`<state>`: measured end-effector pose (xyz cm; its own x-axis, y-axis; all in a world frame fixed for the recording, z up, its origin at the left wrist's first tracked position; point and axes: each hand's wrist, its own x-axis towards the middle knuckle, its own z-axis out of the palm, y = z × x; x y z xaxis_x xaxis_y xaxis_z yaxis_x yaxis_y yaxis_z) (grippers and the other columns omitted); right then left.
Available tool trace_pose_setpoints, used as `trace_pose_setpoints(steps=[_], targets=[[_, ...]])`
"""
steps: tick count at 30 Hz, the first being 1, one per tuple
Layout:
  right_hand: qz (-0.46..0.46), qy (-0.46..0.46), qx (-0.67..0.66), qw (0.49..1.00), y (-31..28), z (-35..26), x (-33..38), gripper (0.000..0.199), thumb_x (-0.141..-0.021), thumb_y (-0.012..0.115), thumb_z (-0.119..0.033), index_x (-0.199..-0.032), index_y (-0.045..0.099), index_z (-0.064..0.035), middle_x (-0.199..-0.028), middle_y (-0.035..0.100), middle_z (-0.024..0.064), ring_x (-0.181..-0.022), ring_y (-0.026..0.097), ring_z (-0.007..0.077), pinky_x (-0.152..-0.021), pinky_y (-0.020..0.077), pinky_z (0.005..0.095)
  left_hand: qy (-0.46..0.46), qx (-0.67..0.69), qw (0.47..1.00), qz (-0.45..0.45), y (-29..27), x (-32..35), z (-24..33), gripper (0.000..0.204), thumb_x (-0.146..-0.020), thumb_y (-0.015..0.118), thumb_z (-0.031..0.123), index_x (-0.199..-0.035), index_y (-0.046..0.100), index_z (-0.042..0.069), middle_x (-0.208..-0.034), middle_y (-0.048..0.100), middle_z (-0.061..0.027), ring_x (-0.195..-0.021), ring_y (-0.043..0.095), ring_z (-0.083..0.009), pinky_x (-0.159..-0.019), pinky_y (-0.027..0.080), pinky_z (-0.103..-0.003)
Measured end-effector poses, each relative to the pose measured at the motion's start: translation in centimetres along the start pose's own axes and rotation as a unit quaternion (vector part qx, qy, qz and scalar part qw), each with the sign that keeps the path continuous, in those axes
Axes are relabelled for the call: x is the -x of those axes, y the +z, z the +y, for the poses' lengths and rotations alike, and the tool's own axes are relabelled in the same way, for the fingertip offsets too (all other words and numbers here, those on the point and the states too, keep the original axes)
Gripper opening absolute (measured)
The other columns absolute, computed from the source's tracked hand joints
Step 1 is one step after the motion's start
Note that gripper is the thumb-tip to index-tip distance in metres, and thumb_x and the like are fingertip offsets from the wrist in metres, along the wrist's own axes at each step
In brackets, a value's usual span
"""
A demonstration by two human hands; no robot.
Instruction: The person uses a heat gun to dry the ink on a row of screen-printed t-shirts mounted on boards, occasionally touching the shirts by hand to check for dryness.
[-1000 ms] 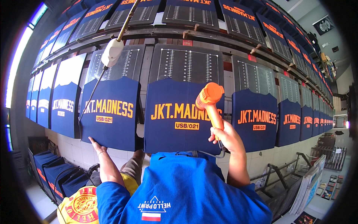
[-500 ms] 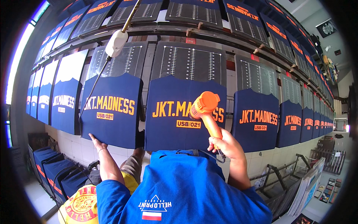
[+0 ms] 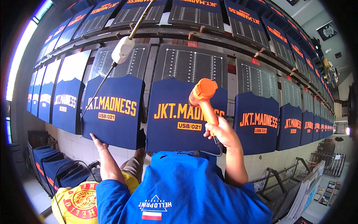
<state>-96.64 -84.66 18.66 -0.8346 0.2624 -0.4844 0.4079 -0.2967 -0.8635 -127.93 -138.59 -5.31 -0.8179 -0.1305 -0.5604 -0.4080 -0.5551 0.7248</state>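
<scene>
My right hand (image 3: 223, 132) is wrapped around the handle of an orange hair dryer or heat gun (image 3: 204, 96), whose cord hangs below the handle. The tool's head is over the right part of the orange print on a navy shirt (image 3: 175, 140), which is stretched on a dark board (image 3: 194, 63) in front of me. Further left, my left hand (image 3: 100, 143) lies with fingers extended at the lower edge of another navy shirt (image 3: 112, 128) with an orange print. Its palm is partly turned up and holds nothing.
A white power socket (image 3: 123, 50) hangs from a pole over the left board. Rows of shirt-covered boards run left and right, with a wooden rail (image 3: 167, 31) behind them. A person in a yellow shirt (image 3: 78, 201) is low at the left. Flat panels (image 3: 305, 190) stand at right.
My right hand has raised the orange tool slightly and shifted it a little left. My left hand stays at the shirt's lower edge. The view has shifted slightly.
</scene>
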Motion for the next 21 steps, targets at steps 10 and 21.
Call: trace_pose_setpoints(steps=[10, 21], targets=[[-0.050, 0.070, 0.003, 0.996, 0.2, 0.4, 2.7, 0.042, -0.089, 0.062, -0.021, -0.120, 0.046, 0.0033, -0.087, 0.058, 0.0080, -0.071, 0.065, 0.0160, -0.058, 0.0524, 0.0262, -0.004, -0.012, 1.000, 0.020, 1.0, 0.6, -0.2, 0.079, -0.091, 0.036, 0.068, -0.144, 0.036, 0.008, -0.144, 0.042, -0.0124, -0.128, 0.044, -0.0335, -0.106, 0.036, -0.050], [-0.071, 0.075, 0.022, 0.994, 1.5, 0.7, 1.9, 0.042, -0.090, 0.062, -0.021, -0.120, 0.046, 0.0039, -0.087, 0.058, 0.0067, -0.071, 0.064, 0.0149, -0.059, 0.0520, 0.0265, -0.011, -0.026, 0.999, 0.025, 0.8, 0.2, -0.1, 0.079, -0.091, 0.036, 0.068, -0.143, 0.037, 0.008, -0.144, 0.042, -0.0116, -0.128, 0.044, -0.0317, -0.106, 0.036, -0.047]])
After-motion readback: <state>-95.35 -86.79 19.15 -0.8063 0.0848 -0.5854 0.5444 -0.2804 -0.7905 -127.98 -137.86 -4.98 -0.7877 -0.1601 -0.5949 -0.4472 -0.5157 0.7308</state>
